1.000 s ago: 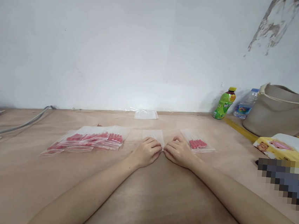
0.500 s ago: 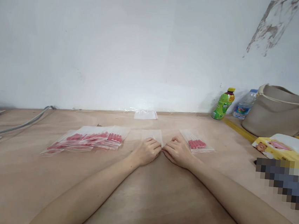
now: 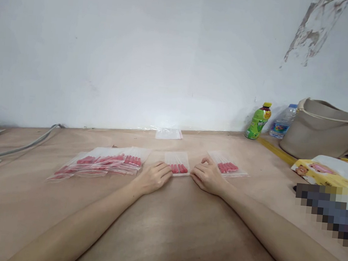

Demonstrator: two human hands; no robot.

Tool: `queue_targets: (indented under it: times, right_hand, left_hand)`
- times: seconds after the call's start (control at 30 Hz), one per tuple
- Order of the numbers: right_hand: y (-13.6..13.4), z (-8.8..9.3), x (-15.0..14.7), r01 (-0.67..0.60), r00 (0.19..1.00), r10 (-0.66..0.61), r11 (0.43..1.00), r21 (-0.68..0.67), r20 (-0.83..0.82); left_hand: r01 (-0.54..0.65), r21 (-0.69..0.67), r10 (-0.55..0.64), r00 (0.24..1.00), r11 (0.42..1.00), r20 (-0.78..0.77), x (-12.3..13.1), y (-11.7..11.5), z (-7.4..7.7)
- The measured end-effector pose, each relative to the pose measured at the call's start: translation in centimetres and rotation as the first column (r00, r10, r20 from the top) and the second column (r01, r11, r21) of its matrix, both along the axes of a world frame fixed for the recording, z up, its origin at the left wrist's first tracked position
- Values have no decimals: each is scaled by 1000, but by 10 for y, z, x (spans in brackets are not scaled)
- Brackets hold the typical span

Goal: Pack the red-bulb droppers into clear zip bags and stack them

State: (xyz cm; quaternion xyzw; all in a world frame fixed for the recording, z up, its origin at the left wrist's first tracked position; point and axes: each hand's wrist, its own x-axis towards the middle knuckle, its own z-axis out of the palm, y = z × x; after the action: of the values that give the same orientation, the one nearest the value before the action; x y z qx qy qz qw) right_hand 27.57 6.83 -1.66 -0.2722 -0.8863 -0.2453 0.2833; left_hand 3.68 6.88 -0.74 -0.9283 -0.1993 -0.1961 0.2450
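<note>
A small clear zip bag [image 3: 176,157] lies flat between my hands, with several red stick-like pieces [image 3: 179,168] side by side in it. At its lower left corner, my left hand [image 3: 156,177] is closed, fingertips pressed on the seal edge. My right hand [image 3: 208,177] pinches the lower right corner with curled fingers. Just beyond the right hand rests another filled zip bag [image 3: 231,173]. To the left, a spread pile of filled zip bags [image 3: 100,162] overlaps on the brown tabletop [image 3: 164,228].
Near the wall lies a stack of flat zip bags [image 3: 169,134]. On the right stand a green drink bottle [image 3: 257,122], a water bottle [image 3: 282,122], a grey-beige bin [image 3: 324,132] and a yellow tissue pack [image 3: 318,170]. A grey cable [image 3: 34,143] runs along the left.
My left hand has slid left along the bag's seal edge to its corner, uncovering the red pieces inside. The right hand stays almost where it was.
</note>
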Motion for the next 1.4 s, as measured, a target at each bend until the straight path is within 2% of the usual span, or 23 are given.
queue_targets:
  times: [0.17, 0.4, 0.6, 0.73, 0.93, 1.03, 1.13, 1.2, 1.3, 1.4]
  right_hand:
    - [-3, 2, -1, 3, 1000, -3, 1000, -2, -1]
    - [-1, -2, 3, 21, 1000, -21, 1000, 8, -6]
    - [-1, -3, 4, 12, 999, -17, 996, -87, -51]
    - [-6, 0, -8, 99, 990, -109, 988, -116, -87]
    - [-8, -3, -15, 202, 979, -197, 975, -92, 60]
    - [-5, -9, -7, 208, 974, -215, 972, -107, -63]
    - [-1, -14, 2, 65, 948, -111, 985, -162, -297]
    - [1, -16, 7, -46, 920, -28, 983, -178, -392]
    - [0, -17, 18, -128, 916, 50, 977, -173, -398]
    - [-4, -20, 38, -105, 924, 25, 976, -189, -381]
  left_hand:
    - [-55, 27, 55, 998, 998, 14, -15, -4, -2]
    - [-106, 42, 104, 994, 994, 41, -11, -1, -4]
    - [-101, 31, 99, 993, 994, 69, -8, 1, -4]
    - [-83, 15, 81, 993, 996, 82, -6, 1, -5]
    - [-60, -7, 60, 993, 998, 102, -7, -1, 0]
    - [-142, 0, 141, 982, 990, 129, -11, -5, 4]
    - [-289, 18, 282, 946, 957, 157, -20, -10, 6]
    - [-382, 22, 373, 912, 924, 172, -28, -14, 6]
    - [-505, 27, 488, 845, 863, 219, -43, -20, 6]
    - [-595, 10, 574, 779, 804, 254, -55, -24, 5]
